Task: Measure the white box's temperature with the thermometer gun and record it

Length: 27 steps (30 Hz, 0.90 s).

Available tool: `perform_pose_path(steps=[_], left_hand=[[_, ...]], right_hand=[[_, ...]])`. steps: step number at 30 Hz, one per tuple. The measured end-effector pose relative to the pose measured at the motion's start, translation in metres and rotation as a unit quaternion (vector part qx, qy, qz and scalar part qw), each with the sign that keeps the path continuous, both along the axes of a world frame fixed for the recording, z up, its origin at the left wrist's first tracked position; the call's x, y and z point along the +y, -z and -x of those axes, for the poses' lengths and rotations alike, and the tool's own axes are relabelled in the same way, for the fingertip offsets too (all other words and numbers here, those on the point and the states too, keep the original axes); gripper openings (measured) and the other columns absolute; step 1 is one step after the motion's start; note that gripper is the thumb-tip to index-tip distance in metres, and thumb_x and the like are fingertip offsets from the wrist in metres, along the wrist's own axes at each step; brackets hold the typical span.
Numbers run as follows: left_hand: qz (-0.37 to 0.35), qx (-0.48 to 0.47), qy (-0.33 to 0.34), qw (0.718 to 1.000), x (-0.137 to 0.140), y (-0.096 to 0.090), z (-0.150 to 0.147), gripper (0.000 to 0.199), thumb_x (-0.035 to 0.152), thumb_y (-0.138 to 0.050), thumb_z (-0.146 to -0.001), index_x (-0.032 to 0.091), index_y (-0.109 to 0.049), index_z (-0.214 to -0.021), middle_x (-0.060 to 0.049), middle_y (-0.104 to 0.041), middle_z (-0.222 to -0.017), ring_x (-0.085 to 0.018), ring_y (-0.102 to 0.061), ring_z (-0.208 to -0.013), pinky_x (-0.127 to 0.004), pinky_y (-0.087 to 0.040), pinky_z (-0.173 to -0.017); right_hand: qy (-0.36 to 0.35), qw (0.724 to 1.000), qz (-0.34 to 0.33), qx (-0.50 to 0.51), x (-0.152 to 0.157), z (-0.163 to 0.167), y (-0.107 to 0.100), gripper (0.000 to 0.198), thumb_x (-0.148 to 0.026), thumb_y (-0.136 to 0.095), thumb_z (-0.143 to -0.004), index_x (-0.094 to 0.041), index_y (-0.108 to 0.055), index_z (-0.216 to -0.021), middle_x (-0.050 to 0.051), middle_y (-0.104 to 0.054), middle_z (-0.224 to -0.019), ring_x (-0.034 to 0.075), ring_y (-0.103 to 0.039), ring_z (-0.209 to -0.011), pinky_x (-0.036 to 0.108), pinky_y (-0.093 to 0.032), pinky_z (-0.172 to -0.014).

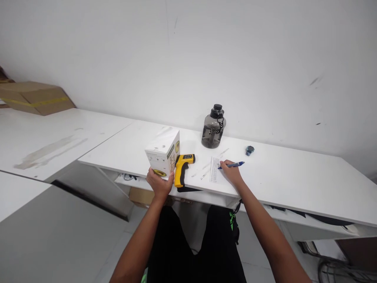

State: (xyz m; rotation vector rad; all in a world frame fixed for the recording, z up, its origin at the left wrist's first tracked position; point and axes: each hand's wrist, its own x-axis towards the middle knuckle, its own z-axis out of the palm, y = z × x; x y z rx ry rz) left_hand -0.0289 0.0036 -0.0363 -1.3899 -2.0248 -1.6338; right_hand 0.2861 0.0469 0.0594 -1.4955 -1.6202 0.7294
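My left hand (160, 184) grips the lower front of a white printed box (160, 155), which is tilted at the desk's near edge. Just right of that box lies a yellow and black infrared thermometer gun (180, 173). In my right hand (232, 173) is a blue pen (235, 164), its tip pointing left over a sheet of paper (216, 171) covered in small writing. My right fingers are closed around the pen and rest on the sheet's right side. Whether the tip touches the paper I cannot tell.
A dark translucent water bottle (212, 131) stands at the back near the wall. To its right lies a small dark blue wristwatch (249, 150). A taped cardboard box (37, 97) sits at the far left. Below the white desktop (294, 177) runs a shelf with several items.
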Motion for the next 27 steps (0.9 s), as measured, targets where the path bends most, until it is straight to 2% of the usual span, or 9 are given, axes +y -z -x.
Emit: perform_pose_path(steps=[4,9,16,22,27], left_hand=[[-0.005,0.003,-0.001,1.0,-0.0002,-0.0007,-0.0007,0.098,0.062,-0.064,-0.066,0.003,-0.028,-0.135,-0.026,-0.045,-0.123,-0.04,-0.044,-0.118,-0.056,-0.033,-0.099],[-0.003,0.007,-0.001,1.0,0.0001,-0.0001,-0.0001,0.096,0.06,-0.064,-0.066,0.003,-0.029,-0.135,-0.025,-0.047,-0.121,-0.04,-0.045,-0.117,-0.057,-0.034,-0.098],[-0.007,0.003,-0.004,1.0,0.0003,-0.0009,-0.0005,0.096,0.059,-0.065,-0.065,0.002,-0.029,-0.134,-0.026,-0.046,-0.122,-0.041,-0.044,-0.118,-0.058,-0.033,-0.099],[-0.005,0.004,-0.005,1.0,0.0,-0.0019,-0.0006,0.096,0.06,-0.065,-0.065,0.003,-0.03,-0.134,-0.024,-0.048,-0.119,-0.04,-0.045,-0.115,-0.055,-0.035,-0.098],[-0.002,0.021,-0.008,1.0,-0.0006,-0.0014,0.0004,0.095,0.06,-0.064,-0.066,0.002,-0.03,-0.134,-0.024,-0.049,-0.117,-0.039,-0.047,-0.113,-0.055,-0.036,-0.096]], right_hand=[[-0.001,1.0,-0.003,-0.007,0.0005,-0.0008,0.0015,0.035,-0.049,-0.05,-0.079,-0.022,-0.048,-0.056,-0.002,-0.048,-0.056,0.017,-0.047,-0.063,0.03,-0.037,-0.063],[-0.008,1.0,0.012,0.01,-0.0007,-0.0007,0.0003,0.034,-0.047,-0.053,-0.078,-0.022,-0.048,-0.056,-0.002,-0.05,-0.059,0.017,-0.048,-0.064,0.03,-0.037,-0.064],[0.01,1.0,-0.01,0.013,0.0002,-0.0001,0.0024,0.035,-0.048,-0.05,-0.08,-0.023,-0.045,-0.055,-0.003,-0.041,-0.055,0.017,-0.044,-0.063,0.029,-0.034,-0.062],[-0.007,1.0,0.001,0.01,0.0006,-0.0009,0.002,0.035,-0.047,-0.051,-0.078,-0.023,-0.042,-0.055,-0.003,-0.042,-0.055,0.016,-0.042,-0.061,0.029,-0.033,-0.061],[0.009,1.0,-0.014,0.022,0.0029,-0.0013,0.0035,0.036,-0.047,-0.052,-0.076,-0.023,-0.039,-0.052,-0.004,-0.039,-0.052,0.015,-0.039,-0.058,0.029,-0.031,-0.058]])
